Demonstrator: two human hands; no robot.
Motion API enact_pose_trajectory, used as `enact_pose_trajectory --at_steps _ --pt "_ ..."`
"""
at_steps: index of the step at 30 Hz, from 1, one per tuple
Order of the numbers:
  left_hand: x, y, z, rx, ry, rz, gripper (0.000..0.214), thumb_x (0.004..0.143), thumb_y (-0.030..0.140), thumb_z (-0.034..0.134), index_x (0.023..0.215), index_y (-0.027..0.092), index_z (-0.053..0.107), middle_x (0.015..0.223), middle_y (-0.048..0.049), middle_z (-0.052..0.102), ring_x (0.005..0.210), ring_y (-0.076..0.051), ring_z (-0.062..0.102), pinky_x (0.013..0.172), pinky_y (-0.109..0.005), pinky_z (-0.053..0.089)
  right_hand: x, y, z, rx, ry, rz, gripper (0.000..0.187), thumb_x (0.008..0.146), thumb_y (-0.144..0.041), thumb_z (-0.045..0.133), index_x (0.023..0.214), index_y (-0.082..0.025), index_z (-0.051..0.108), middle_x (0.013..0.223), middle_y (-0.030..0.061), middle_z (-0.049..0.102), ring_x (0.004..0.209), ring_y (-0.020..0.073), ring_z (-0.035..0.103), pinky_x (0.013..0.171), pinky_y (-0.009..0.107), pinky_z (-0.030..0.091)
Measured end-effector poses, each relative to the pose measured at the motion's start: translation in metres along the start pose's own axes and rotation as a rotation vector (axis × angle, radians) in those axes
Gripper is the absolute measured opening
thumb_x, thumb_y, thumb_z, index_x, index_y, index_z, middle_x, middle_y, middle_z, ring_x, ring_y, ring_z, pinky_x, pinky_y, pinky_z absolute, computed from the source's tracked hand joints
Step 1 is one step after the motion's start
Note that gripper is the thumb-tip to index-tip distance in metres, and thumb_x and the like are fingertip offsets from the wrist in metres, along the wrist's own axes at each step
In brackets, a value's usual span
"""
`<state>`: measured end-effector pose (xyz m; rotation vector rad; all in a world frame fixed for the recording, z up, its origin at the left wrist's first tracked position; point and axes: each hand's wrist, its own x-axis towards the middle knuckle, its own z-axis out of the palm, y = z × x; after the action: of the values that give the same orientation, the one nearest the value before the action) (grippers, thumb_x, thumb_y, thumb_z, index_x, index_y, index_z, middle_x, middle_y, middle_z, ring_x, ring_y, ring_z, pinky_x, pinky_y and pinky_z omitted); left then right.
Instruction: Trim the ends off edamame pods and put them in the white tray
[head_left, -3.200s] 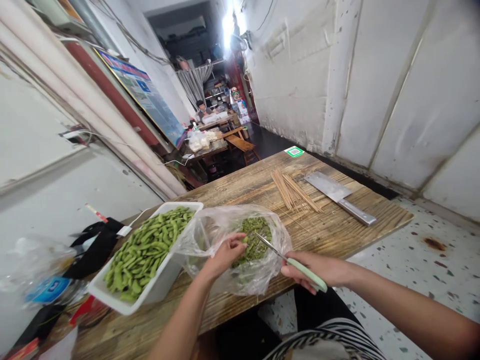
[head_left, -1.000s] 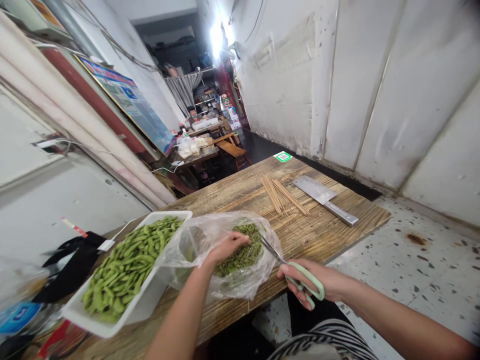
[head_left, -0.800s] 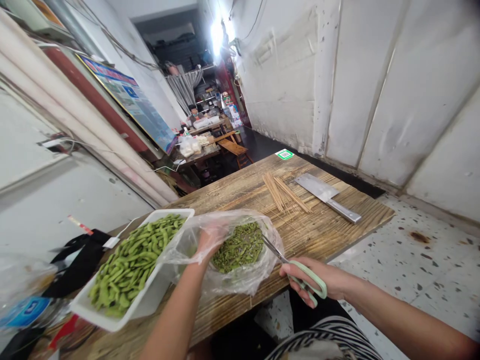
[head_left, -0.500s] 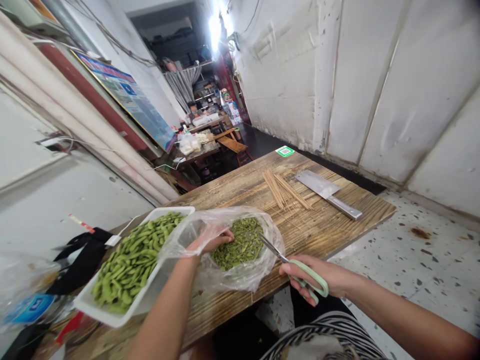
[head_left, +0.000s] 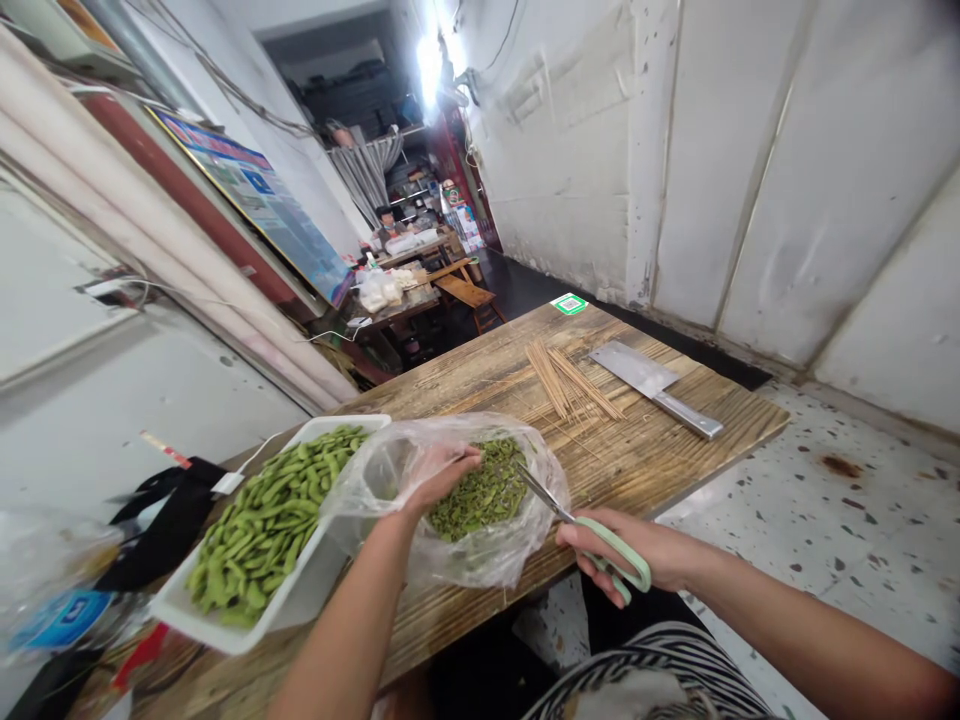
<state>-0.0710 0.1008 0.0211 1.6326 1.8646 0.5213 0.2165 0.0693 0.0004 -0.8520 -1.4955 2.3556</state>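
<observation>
My left hand (head_left: 442, 478) is over a clear plastic bag (head_left: 352, 490) that lines a round bowl. Its fingers are drawn together; whatever they may hold is too small to make out. Small green trimmings (head_left: 480, 500) fill the bottom of the bag. My right hand (head_left: 615, 545) grips scissors (head_left: 616, 545) with pale green handles, their blades pointing over the bag's right rim. Left of the bag, a white plastic tub (head_left: 259, 640) is heaped with green soybean pods (head_left: 281, 520).
On the wooden table (head_left: 450, 640) lie thin wooden skewers (head_left: 570, 380) and a cleaver (head_left: 645, 378). A green-and-white code card (head_left: 570, 303) sits at its far corner. A water bottle (head_left: 67, 618) is at the left. Farther back, a person (head_left: 386, 222) is behind another table.
My left hand has shifted right and slightly up over the trimmings. The scissors stay almost where they were, moving only slightly left.
</observation>
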Motion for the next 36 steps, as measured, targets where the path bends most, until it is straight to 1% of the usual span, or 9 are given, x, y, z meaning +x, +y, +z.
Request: enact_pose_trajectory --at_steps 5,8,13,16,21,25,30,33,36 --pt "-0.029 0.026 0.01 -0.404 -0.266 -0.096 0.039 0.067 0.051 0.064 0.075 0.013 0.064 0.059 0.0004 0.055 0.046 -0.006 0.031 0.045 -0.021 0.023 0.009 0.002 0.0 -0.096 0.007 -0.048 0.046 0.073 -0.061 0.059 0.073 -0.018 0.044 0.055 -0.0077 0.045 0.037 0.0037 0.041 0.031 0.014 0.037" --pt "-0.037 0.034 0.018 -0.442 -0.284 -0.106 0.038 0.069 0.05 0.064 0.067 0.013 0.062 0.049 0.0035 0.046 0.044 -0.006 0.03 0.045 -0.021 0.02 0.012 0.004 0.0 -0.143 0.005 -0.076 0.045 0.074 -0.06 0.058 0.072 -0.018 0.043 0.056 -0.0076 0.045 0.037 0.0036 0.041 0.03 0.014 0.037" --pt "-0.038 0.036 0.025 -0.478 -0.289 -0.114 0.037 0.069 0.049 0.065 0.065 0.012 0.061 0.054 0.0012 0.052 0.042 -0.004 0.03 0.043 -0.021 0.017 0.009 0.002 0.001 -0.229 -0.038 -0.128 0.04 0.079 -0.057 0.055 0.08 -0.018 0.046 0.05 -0.0091 0.042 0.036 0.0043 0.04 0.032 0.013 0.034" --pt "-0.04 0.038 0.028 -0.504 -0.292 -0.121 0.037 0.068 0.048 0.065 0.063 0.011 0.06 0.049 0.003 0.047 0.041 -0.004 0.028 0.042 -0.021 0.016 0.007 0.001 0.002 -0.26 -0.06 -0.158 0.038 0.081 -0.055 0.055 0.081 -0.018 0.045 0.046 -0.0099 0.04 0.035 0.0046 0.039 0.032 0.013 0.031" --pt "-0.043 0.034 0.027 -0.565 -0.35 -0.152 0.031 0.067 0.042 0.067 0.065 0.011 0.061 0.05 0.0019 0.05 0.04 -0.003 0.03 0.041 -0.019 0.016 0.007 0.002 0.005 -0.234 -0.02 -0.073 0.039 0.079 -0.054 0.058 0.072 -0.018 0.043 0.047 -0.0097 0.038 0.033 0.003 0.037 0.029 0.013 0.03" --pt "-0.041 0.017 0.009 -0.794 -0.25 -0.248 0.017 0.063 0.028 0.064 0.062 0.012 0.057 0.059 -0.001 0.057 0.04 -0.003 0.033 0.038 -0.016 0.015 0.007 0.001 0.006 -0.141 0.026 -0.028 0.041 0.074 -0.055 0.062 0.07 -0.018 0.043 0.047 -0.0103 0.04 0.031 0.003 0.037 0.027 0.013 0.034" --pt "-0.032 -0.003 -0.024 -1.142 -0.072 -0.235 0.012 0.054 0.024 0.058 0.058 0.014 0.053 0.064 -0.0028 0.059 0.044 -0.006 0.042 0.038 -0.015 0.022 0.005 -0.001 0.006 -0.079 -0.004 -0.009 0.044 0.071 -0.057 0.063 0.068 -0.018 0.044 0.045 -0.0096 0.043 0.031 0.0029 0.038 0.027 0.012 0.036" --pt "-0.025 -0.01 -0.025 -0.93 0.05 -0.252 0.025 0.059 0.034 0.059 0.049 0.016 0.046 0.056 -0.0014 0.054 0.044 -0.008 0.041 0.038 -0.017 0.023 0.004 0.001 0.006 -0.05 -0.029 -0.008 0.042 0.071 -0.055 0.064 0.067 -0.017 0.045 0.045 -0.0094 0.043 0.031 0.0028 0.038 0.027 0.012 0.037" --pt "-0.017 -0.015 -0.017 -0.336 0.09 -0.235 0.023 0.066 0.039 0.061 0.059 0.017 0.059 0.054 0.0003 0.054 0.049 -0.011 0.047 0.043 -0.019 0.031 0.004 0.003 0.005 -0.029 -0.025 -0.012 0.042 0.07 -0.053 0.066 0.069 -0.017 0.046 0.048 -0.0095 0.044 0.032 0.0024 0.039 0.027 0.011 0.037"
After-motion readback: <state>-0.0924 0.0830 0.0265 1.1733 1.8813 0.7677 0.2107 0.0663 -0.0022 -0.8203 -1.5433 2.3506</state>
